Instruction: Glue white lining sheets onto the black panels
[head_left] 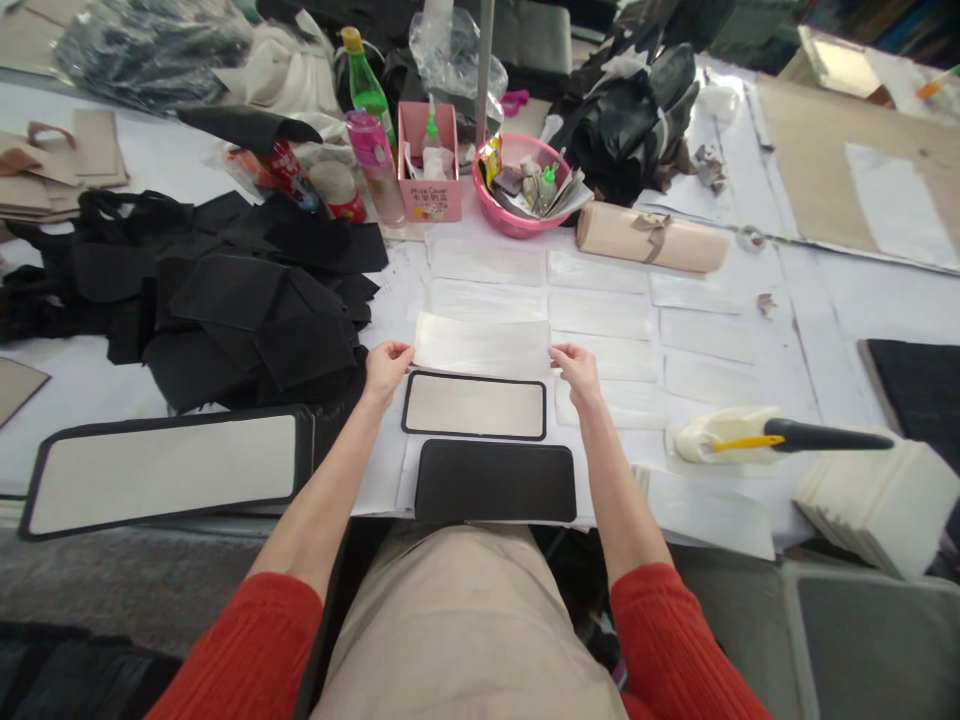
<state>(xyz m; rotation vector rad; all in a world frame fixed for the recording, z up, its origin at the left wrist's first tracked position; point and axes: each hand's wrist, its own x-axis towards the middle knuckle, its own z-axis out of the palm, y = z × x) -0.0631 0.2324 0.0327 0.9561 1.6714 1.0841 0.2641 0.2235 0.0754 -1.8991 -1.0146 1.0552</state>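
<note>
Between my two hands a thin white rectangular sheet is held by its short ends. My left hand pinches its left end, and my right hand pinches the right end. Just below the sheet lies a pale panel with a black rounded border. Nearer to me, at the table's front edge, is a plain black rounded panel. Rows of similar white sheets lie flat on the table beyond and to the right of my hands.
Black fabric pieces are heaped at left, above a stack of black-bordered panels. A pink basket, a pink box and bottles stand at the back. At right are a black-handled brush and stacked white sheets.
</note>
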